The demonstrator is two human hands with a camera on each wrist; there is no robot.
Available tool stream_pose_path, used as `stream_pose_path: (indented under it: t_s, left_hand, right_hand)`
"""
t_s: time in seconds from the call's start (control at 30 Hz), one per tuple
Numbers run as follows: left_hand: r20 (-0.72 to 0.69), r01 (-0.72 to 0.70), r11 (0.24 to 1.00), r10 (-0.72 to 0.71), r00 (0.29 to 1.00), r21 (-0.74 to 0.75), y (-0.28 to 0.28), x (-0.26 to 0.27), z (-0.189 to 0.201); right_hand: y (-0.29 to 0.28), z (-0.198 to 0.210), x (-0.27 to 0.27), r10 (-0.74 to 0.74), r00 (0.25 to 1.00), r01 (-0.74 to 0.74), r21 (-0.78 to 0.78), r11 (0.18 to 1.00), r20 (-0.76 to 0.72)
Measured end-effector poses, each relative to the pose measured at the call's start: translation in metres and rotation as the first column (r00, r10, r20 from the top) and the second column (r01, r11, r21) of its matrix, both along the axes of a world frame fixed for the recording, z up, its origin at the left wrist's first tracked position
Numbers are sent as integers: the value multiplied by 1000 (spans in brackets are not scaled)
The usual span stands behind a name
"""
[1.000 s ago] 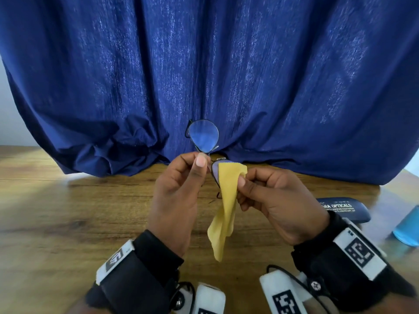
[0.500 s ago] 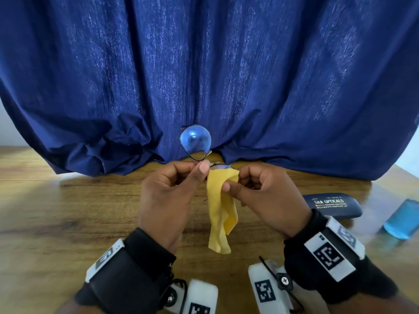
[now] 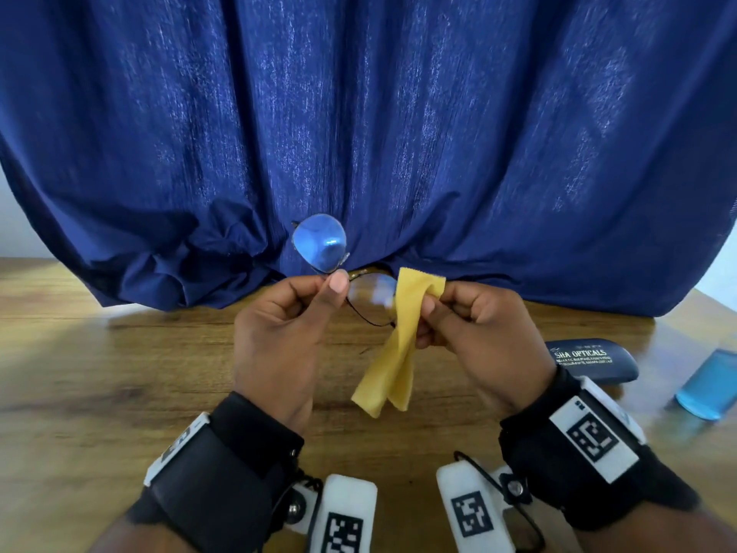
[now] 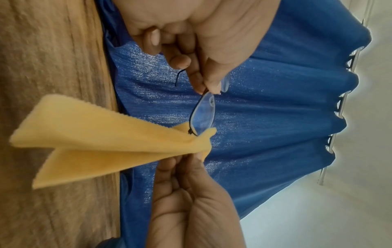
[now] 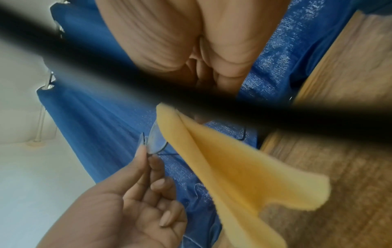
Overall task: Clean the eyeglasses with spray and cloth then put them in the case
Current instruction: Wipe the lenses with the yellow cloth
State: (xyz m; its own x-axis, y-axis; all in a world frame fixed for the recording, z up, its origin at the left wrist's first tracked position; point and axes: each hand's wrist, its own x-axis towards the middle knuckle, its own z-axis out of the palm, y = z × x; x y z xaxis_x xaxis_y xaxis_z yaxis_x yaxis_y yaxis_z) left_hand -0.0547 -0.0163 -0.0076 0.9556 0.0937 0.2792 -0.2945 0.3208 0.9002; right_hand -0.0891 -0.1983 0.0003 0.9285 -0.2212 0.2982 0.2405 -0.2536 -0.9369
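Note:
My left hand [image 3: 319,291] pinches the thin-framed eyeglasses [image 3: 321,249] at the bridge, above the wooden table. One lens stands up against the curtain; the other lens [image 3: 371,295] lies between my hands. My right hand [image 3: 434,309] pinches the yellow cloth [image 3: 399,353] over the outer edge of that lens, and the rest of the cloth hangs down. The left wrist view shows the cloth [image 4: 101,141] folded over the rim of the eyeglasses [image 4: 203,114]. In the right wrist view the cloth [image 5: 229,164] wraps the lens [image 5: 156,142], while a dark strap crosses the picture.
A dark blue glasses case [image 3: 590,359] lies shut on the table [image 3: 99,373] to the right. A blue spray bottle [image 3: 708,389] lies at the right edge. A dark blue curtain [image 3: 359,113] hangs behind and bunches on the tabletop.
The glasses have tilted, so the lower lens now shows between my hands. My right hand slid the cloth from over the lens out to its right edge. Both hands shifted a little.

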Motion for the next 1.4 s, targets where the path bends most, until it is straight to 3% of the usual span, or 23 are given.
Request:
stream_pose_path:
  t_s: [0.27, 0.57, 0.63, 0.77, 1.0, 1.17, 1.4]
  left_hand:
    - [-17, 18, 997, -20, 1000, -68, 1, 4, 1]
    - [-47, 4, 998, -7, 999, -68, -1, 4, -2]
    - [-45, 9, 998, -12, 999, -57, -2, 3, -3]
    - [-11, 55, 998, -55, 998, -16, -6, -4, -5]
    - [92, -28, 992, 16, 996, 122, -8, -8, -4]
    - [128, -56, 981, 32, 991, 185, -7, -9, -4]
    - [129, -24, 986, 3, 992, 166, -8, -7, -5]
  right_hand:
    - [-12, 4, 6, -71, 997, 70, 268, 961, -7]
    - [-4, 7, 2, 145, 984, -88, 426, 900, -103]
    - [1, 6, 0, 150, 988, -126, 361, 924, -39]
    - [12, 1, -2, 12, 1000, -12, -3, 1000, -2]
    - [12, -1, -3, -34, 986, 26, -50, 998, -161]
    - [10, 2, -5, -34, 993, 26, -72, 997, -111]
    - [6, -2, -4, 153, 979, -142, 88, 986, -136]
